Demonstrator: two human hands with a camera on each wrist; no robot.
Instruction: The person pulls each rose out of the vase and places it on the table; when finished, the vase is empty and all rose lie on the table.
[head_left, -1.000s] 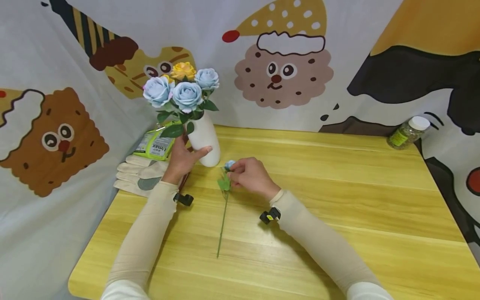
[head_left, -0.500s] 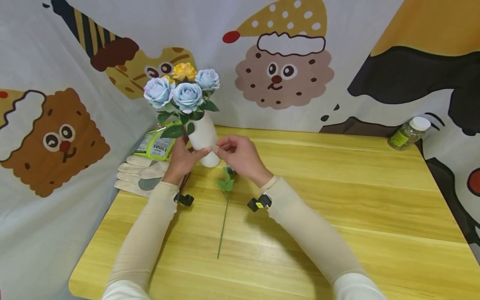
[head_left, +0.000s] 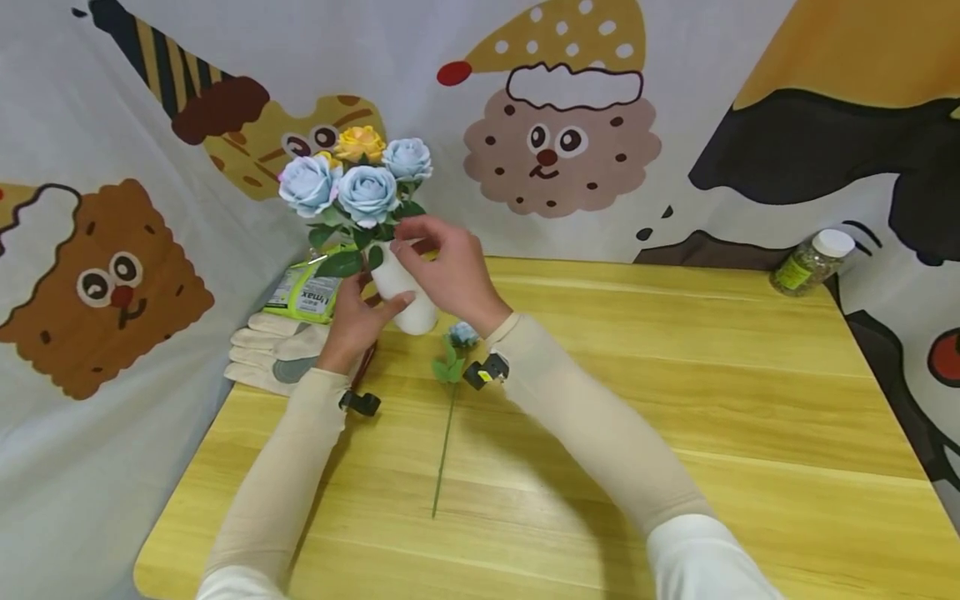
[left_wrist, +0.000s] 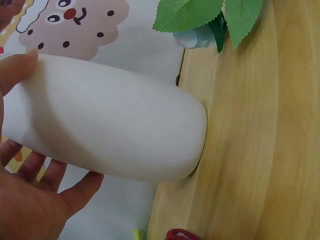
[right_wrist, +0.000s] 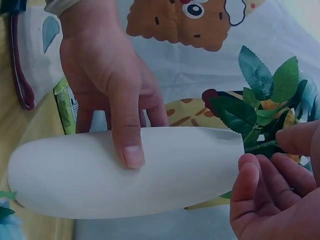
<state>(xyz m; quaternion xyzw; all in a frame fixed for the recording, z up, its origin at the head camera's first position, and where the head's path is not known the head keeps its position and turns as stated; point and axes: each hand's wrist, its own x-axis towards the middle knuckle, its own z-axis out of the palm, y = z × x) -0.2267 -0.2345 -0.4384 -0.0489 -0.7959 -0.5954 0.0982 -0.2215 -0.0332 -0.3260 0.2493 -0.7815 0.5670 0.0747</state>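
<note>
In the head view a white vase stands on the table, holding several blue and yellow roses. My left hand grips the vase's body, its thumb across the front and fingers behind. Up at the vase's mouth is my right hand. The right wrist view shows its thumb by the rim and its index finger at a green stem, with a gap between the two. A single blue rose lies on the table just right of the vase, its thin stem pointing toward the person.
Left of the vase are cream work gloves and a green-and-grey packet. A clear jar with a white lid sits at the back right corner. A printed cloth hangs behind the wooden table.
My right hand has left the lying blue rose and moved up along the vase to its mouth. My left hand keeps its grip on the vase; the lying rose stays put.
</note>
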